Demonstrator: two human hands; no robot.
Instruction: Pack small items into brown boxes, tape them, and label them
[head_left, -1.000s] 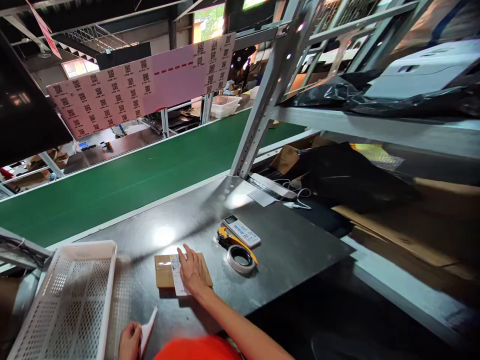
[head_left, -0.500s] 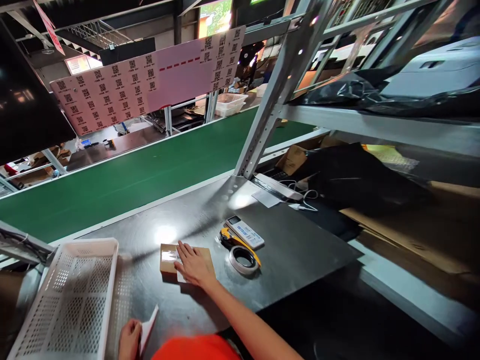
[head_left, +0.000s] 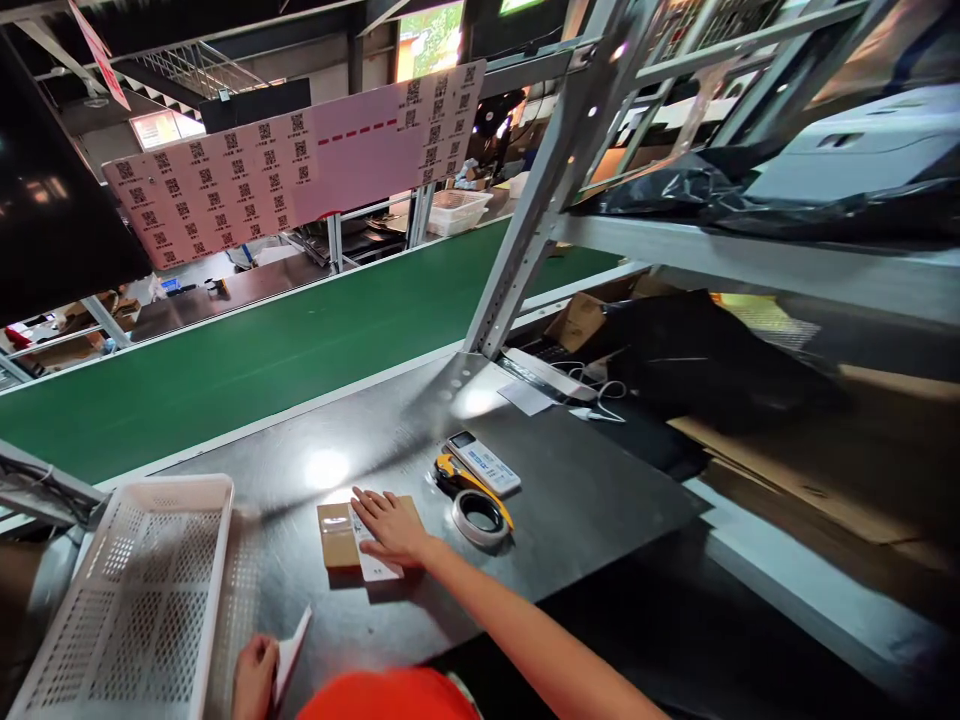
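Observation:
A small brown cardboard box (head_left: 337, 548) lies on the metal table, with clear tape shining on its left part. My right hand (head_left: 390, 525) rests flat on the box with its fingers stretched out, pressing on a white label (head_left: 379, 565) that hangs over the near edge. Low in the view, my left hand (head_left: 256, 672) is closed on a thin white sheet of paper (head_left: 291, 655), tilted upward. Right of the box sit a yellow tape dispenser with its tape roll (head_left: 480, 518) and a white handheld device (head_left: 484, 463) with a small screen.
On the left stands a white perforated plastic basket (head_left: 142, 600). Beyond the table (head_left: 570, 500) runs a green conveyor belt (head_left: 247, 350). A metal post (head_left: 525, 200) rises at the table's far corner, and flat cardboard (head_left: 787, 490) lies on the right.
My right hand has slid slightly rightward over the box, and more of the white label shows. The box has turned a little. My left hand still holds the paper.

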